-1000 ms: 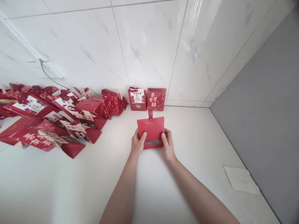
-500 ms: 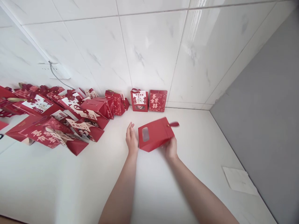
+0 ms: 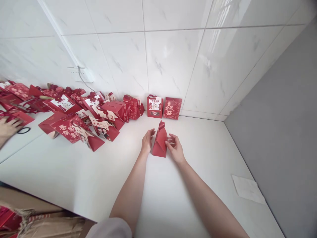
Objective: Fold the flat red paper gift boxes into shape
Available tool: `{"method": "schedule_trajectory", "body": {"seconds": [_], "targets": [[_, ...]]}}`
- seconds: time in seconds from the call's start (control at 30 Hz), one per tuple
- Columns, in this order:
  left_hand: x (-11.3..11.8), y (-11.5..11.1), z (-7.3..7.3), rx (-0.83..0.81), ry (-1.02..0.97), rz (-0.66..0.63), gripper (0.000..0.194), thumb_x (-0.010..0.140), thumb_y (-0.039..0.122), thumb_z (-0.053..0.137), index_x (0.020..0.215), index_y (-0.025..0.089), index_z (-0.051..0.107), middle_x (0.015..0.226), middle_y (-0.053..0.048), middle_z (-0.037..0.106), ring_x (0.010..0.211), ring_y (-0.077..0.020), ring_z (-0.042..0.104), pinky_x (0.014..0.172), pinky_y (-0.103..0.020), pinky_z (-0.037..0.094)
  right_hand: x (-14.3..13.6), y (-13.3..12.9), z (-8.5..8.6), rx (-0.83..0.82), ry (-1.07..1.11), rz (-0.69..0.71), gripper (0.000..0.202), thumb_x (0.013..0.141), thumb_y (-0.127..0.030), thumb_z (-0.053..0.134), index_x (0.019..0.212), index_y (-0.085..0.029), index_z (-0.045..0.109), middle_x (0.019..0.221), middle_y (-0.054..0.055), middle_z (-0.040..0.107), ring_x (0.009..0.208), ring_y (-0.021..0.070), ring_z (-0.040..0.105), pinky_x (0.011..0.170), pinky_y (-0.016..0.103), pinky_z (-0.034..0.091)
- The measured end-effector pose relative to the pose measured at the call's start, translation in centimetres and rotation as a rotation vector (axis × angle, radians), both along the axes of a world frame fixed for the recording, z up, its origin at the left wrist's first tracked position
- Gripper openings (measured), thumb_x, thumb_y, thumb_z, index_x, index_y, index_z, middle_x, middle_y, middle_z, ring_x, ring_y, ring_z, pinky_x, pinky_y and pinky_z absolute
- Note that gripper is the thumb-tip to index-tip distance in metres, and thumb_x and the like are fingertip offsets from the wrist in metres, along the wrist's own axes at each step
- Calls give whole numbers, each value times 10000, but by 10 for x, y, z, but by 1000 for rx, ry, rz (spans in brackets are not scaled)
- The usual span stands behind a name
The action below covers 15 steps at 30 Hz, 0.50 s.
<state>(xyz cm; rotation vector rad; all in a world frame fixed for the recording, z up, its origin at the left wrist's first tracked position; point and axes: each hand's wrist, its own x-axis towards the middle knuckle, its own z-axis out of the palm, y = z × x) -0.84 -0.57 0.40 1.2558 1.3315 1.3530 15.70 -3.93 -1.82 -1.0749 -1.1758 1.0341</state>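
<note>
A red gift box (image 3: 160, 142) with a ribbon loop on top stands upright on the white table, its narrow side facing me. My left hand (image 3: 147, 142) is at its left side, fingers bent and partly hidden behind it. On the other side, my right hand (image 3: 175, 147) has its thumb and fingers against the box. Behind it, two flat-faced red boxes lean by the tiled wall: one with a white tag (image 3: 155, 106) and one with gold lettering (image 3: 172, 108).
Many red gift boxes (image 3: 66, 127) crowd the left of the table. Another person's hand (image 3: 10, 127) is at the far left. A brown carton (image 3: 56, 226) sits at the lower left. A white paper (image 3: 247, 189) lies at the right edge.
The red box has gone from tilted, in my right hand, to upright on the table. My left hand has come closer to it. The view has swung left, showing another person's hand and the carton.
</note>
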Motion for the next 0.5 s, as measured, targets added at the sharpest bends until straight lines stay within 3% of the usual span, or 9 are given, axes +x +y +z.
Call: {"method": "schedule_trajectory", "body": {"seconds": [0.07,0.17,0.2,0.27,0.33,0.4,0.5], "targets": [[2,-8,19,51,-58,-19,609,950,628,285,1287,228,597,1361,-115,583,1297,-280,513,1108,-497,352,1,2,-3,-5,1,-18,488,802,-489,666,1197,-227,553,1081,74,625,910,198,606,842,395,529],[14,-22,56,194,20,-101,592,848,573,600,1351,266,538,1441,-87,513,1363,-288,445,1133,-446,332,4,4,-7,-15,-4,-1,456,809,-506,641,1152,-214,570,996,54,643,858,188,607,856,408,523],[18,-28,69,209,103,-131,587,794,524,692,1306,260,579,1380,-95,568,1308,-308,501,1098,-435,372,5,3,-9,-17,-6,9,452,807,-510,639,1140,-211,577,977,48,643,854,187,605,862,410,521],[24,-38,94,175,321,-180,367,804,446,696,1102,232,692,1031,-98,717,1015,-315,660,949,-423,471,9,1,-11,-28,-8,24,451,800,-516,640,1126,-208,588,963,43,641,858,191,602,872,417,516],[20,-51,114,121,556,-151,166,850,359,639,848,211,715,706,-66,673,714,-286,659,797,-405,492,13,-3,-13,-44,-4,32,436,800,-518,635,1104,-208,594,951,40,637,863,193,606,881,417,509],[9,-68,126,100,715,-114,218,870,308,596,692,208,673,585,-46,597,594,-257,601,724,-376,466,16,-8,-14,-68,-2,55,409,800,-510,636,1066,-201,599,883,29,634,815,192,617,861,416,512],[-13,-106,124,94,777,-92,327,904,371,550,629,223,647,540,-32,554,547,-228,556,678,-337,429,19,-13,-14,-106,-16,75,372,803,-496,640,1018,-193,624,862,36,641,768,189,622,839,423,510]]}}
